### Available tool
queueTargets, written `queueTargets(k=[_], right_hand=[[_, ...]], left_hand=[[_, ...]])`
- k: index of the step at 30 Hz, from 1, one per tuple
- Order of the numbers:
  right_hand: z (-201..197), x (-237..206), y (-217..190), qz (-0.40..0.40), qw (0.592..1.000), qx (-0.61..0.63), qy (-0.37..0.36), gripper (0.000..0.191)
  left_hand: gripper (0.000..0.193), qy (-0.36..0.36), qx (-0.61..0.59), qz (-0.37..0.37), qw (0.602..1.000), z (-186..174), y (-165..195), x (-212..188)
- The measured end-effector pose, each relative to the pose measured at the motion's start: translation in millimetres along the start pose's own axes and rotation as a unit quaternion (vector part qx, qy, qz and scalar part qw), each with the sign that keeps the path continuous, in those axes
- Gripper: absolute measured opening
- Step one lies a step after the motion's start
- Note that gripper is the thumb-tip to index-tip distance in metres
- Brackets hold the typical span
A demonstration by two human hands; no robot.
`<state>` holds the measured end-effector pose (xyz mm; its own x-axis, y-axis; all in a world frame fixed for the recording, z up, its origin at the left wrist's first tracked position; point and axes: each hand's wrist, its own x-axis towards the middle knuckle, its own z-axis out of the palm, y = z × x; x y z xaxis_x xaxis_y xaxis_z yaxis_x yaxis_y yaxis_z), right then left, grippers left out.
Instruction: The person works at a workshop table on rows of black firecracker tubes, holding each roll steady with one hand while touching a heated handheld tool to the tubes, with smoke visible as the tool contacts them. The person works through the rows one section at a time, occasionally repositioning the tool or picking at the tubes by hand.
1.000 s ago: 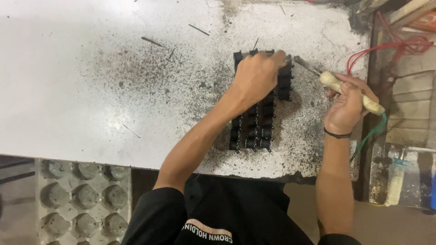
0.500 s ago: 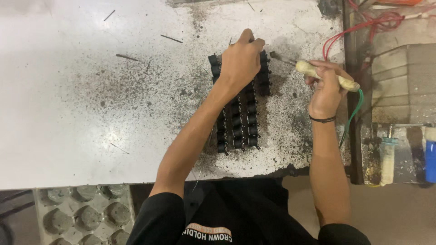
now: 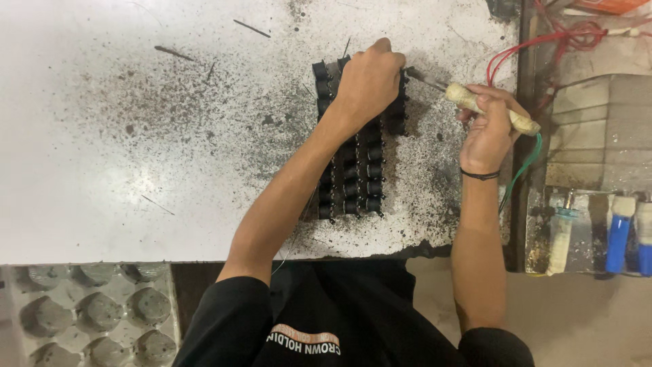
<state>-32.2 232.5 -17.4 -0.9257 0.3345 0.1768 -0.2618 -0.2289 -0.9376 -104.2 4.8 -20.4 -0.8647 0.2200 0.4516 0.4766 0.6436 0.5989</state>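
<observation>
A block of several small black cylindrical parts (image 3: 358, 185), set in rows, lies on the scorched white table (image 3: 102, 136). My left hand (image 3: 369, 81) rests closed on the far end of that block, fingers curled over its top row. My right hand (image 3: 487, 129) grips a soldering iron (image 3: 490, 109) by its pale taped handle; the metal tip points left and reaches the block's upper right edge beside my left hand. A black band circles my right wrist. Red and green wires (image 3: 523, 163) run from the iron toward the right.
A grey moulded tray with round wells (image 3: 88, 312) sits at the lower left below the table edge. On the right stand blue-and-white tubes (image 3: 619, 231), a grey box (image 3: 598, 129) and tangled red wire (image 3: 564, 37). Thin dark slivers (image 3: 251, 27) lie on the table's far side.
The view has shifted slightly, so block and hands sit a bit lower in frame. My left hand stays on the block's far end, and the iron tip stays at its upper right edge.
</observation>
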Motion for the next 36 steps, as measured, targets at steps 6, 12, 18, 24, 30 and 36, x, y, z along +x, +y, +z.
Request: queueTargets(k=[6,12,18,24,30,36], right_hand=[[-2.4,4.9,-0.5,0.015,1.0,-0.006,-0.004,0.02],[-1.4,8.7,-4.4,0.082,0.996,0.021,0.035,0.017],[0.4,4.6,-7.0,0.042,0.999,-0.014,0.009,0.019],[-0.5,3.1,-7.0,0.021,1.0,0.001,0.008,0.02],[-2.1,2.8,-1.2,0.002,1.0,-0.002,0.016,0.017],[-2.2,2.9,-0.1,-0.002,1.0,0.01,0.009,0.017]], left_hand=[[0.009,0.004,0.008,0.019,1.0,2.6,-1.8,2.4],[0.006,-0.005,0.025,0.001,1.0,8.5,0.1,3.3],[0.005,0.004,0.042,0.026,0.999,8.7,3.8,2.4],[0.006,0.006,0.009,0.007,1.0,5.5,5.1,1.9],[0.007,0.022,0.021,0.007,1.0,1.2,2.5,-0.5],[0.006,0.023,0.024,0.015,0.999,-0.5,3.3,1.6]])
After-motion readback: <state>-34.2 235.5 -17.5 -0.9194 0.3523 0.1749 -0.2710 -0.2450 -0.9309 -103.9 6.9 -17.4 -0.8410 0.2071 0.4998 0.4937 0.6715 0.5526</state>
